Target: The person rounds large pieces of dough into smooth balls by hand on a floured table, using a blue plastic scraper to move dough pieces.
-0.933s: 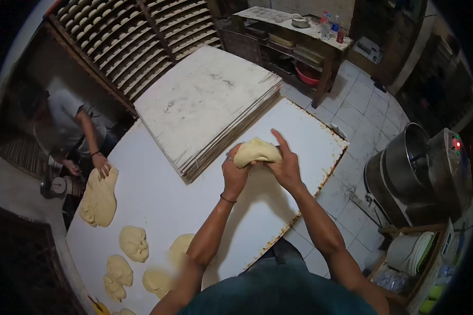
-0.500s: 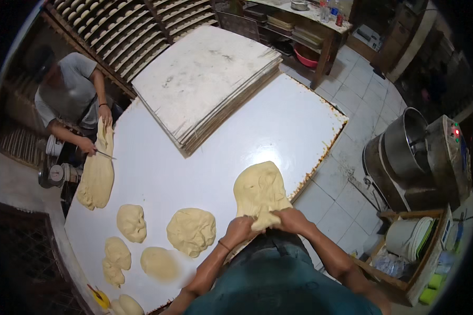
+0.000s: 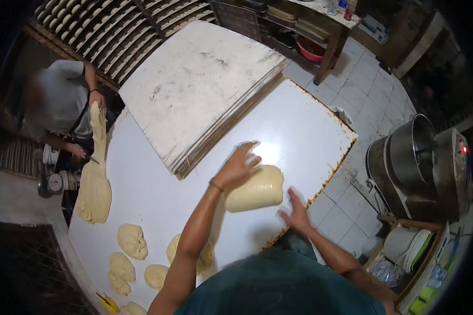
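The fingers of the left hand (image 3: 236, 169) are spread with nothing gripped, overlapping the far side of a smooth, pale yellow dough cylinder (image 3: 255, 194); whether they press on it is unclear. The fingers of the right hand (image 3: 298, 216), blurred, stand wide and free just beside the cylinder's right end, at the near edge of the white-topped table (image 3: 312, 126). The cylinder lies near that brown-spotted edge, toward the right corner. An uneven push could, I judge, skew it or send it onto the rough rim, where its skin might tear or pick up grit. That skin looks taut and glossy, the body plump, the right end less even. Lumpy pale dough pieces (image 3: 132, 242) lie toward the near left corner; a stack of floury flat boards (image 3: 205, 89) occupies the far side; at the left edge, a co-worker's hand (image 3: 96, 98) holds a long dough slab (image 3: 94, 197).
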A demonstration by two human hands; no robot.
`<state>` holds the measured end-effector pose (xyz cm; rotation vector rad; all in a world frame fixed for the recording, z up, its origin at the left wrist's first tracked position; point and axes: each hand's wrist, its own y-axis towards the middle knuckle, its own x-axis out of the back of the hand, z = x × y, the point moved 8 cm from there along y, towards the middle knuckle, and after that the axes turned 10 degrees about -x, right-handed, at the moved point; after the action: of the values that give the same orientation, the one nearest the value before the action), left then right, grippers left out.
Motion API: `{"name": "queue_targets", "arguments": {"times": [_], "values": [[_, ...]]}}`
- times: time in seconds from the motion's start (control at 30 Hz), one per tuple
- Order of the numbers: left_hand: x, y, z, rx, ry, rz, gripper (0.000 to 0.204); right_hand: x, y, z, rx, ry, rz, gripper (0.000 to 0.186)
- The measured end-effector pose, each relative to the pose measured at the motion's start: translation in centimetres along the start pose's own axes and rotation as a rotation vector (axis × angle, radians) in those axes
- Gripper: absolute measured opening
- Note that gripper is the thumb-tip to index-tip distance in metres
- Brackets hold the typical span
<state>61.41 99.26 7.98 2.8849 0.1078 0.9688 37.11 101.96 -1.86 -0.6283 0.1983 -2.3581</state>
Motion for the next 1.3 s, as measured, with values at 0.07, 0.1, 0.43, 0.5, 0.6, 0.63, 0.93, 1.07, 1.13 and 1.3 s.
{"name": "queue_targets", "arguments": {"times": [0.07,0.1,0.43,0.5,0.6,0.63,0.93,1.07,1.13,1.3], "values": [[-5.9,-0.6,4.4,0.138,-0.074,0.436,0.062,-4.2,-2.0,4.6,0.075,0.059,0.169,0.088],[-6.6,-0.5,3.8,0.160,-0.131,0.486,0.059,-5.4,-0.7,4.0,0.011,0.286,0.204,0.092],[7.0,-5.9,-2.7,0.056,-0.346,-0.735,0.046,-2.9,9.6,16.3,0.282,0.666,0.073,0.108],[8.8,-7.2,-10.5,-0.249,-0.317,-0.913,0.057,2.5,5.0,23.1,0.883,0.615,-0.110,0.090],[5.9,-12.5,-14.9,-0.502,-0.225,-0.969,0.057,6.5,-2.4,26.8,1.219,0.254,-0.177,0.066],[3.5,-13.9,-13.1,-0.287,-0.187,-0.939,0.054,5.9,-2.6,24.5,1.068,0.254,-0.159,0.049],[-9.1,-22.7,-9.7,0.453,0.041,-0.283,0.041,1.7,-11.1,6.2,0.099,-0.141,0.111,0.059],[-5.6,-18.3,-9.6,0.279,-0.032,-0.416,0.080,1.4,-6.3,8.5,0.250,-0.116,0.101,0.076],[-4.9,-12.0,-4.3,0.282,0.297,-0.331,0.078,-1.7,3.8,7.4,0.064,-0.314,-0.060,0.076],[0.5,-0.4,2.2,0.255,0.501,-0.384,0.069,4.1,13.3,9.2,0.084,0.105,-0.515,0.052]]}}
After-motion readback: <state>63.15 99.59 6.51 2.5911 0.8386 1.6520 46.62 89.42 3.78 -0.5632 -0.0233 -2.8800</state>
